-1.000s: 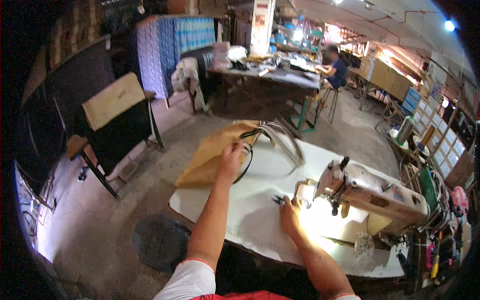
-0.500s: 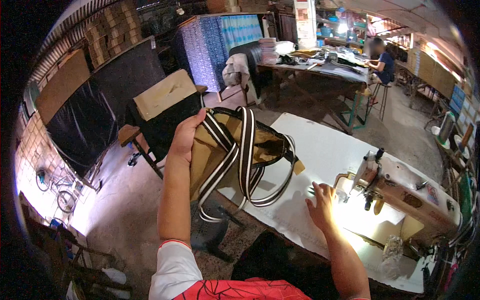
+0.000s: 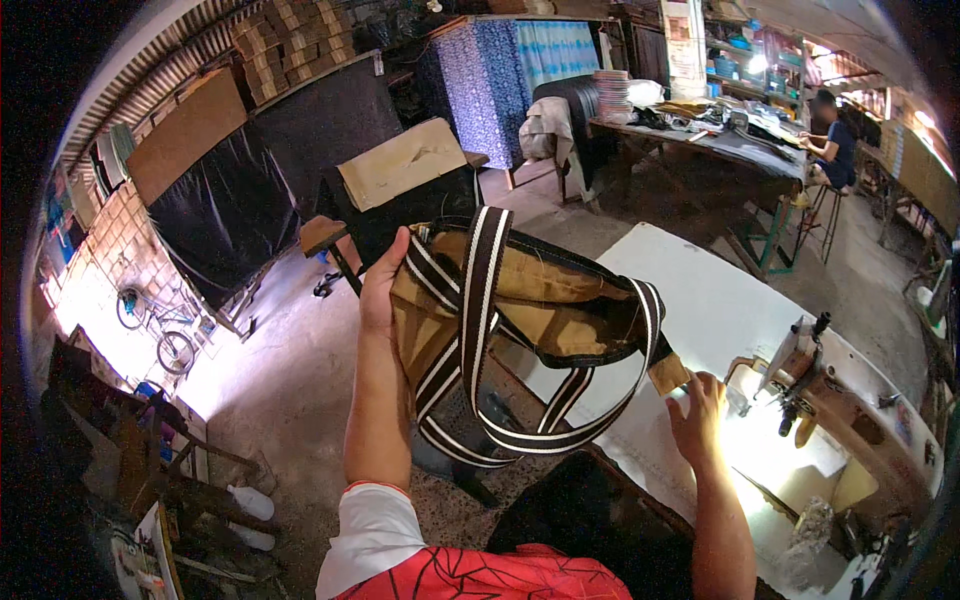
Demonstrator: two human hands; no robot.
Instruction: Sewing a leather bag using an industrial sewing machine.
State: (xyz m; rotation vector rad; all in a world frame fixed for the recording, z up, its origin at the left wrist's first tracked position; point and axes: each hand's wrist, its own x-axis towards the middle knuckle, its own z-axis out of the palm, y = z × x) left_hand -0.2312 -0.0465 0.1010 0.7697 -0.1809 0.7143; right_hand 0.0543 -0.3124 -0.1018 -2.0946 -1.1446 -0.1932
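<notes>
The tan canvas tote bag (image 3: 555,268) is held raised above the near left corner of the white bench (image 3: 695,285), its mouth turned up and partly open, showing a tan interior and dark bound rim. The left hand (image 3: 380,288) is closed on the bag's upper left edge, thumb over the rim. The right hand (image 3: 702,415) is at the bag's opposite end, above the bench top; its fingertips are beside the small tan tab (image 3: 668,374), and whether they grip it cannot be told. Two striped webbing handles (image 3: 482,290), dark with white lines, loop across the front of the bag and hang below it. The sewing machine (image 3: 862,400) stands toward the right end of the bench, with bright light falling on the surface under its head. A clear plastic bag (image 3: 803,545) lies at the near edge, toward the right corner. A dark seat (image 3: 440,455) is partly visible below the handles. In the background, a co-worker (image 3: 835,145) sits on a stool (image 3: 823,215) at the right end of a cluttered far bench (image 3: 740,152).
</notes>
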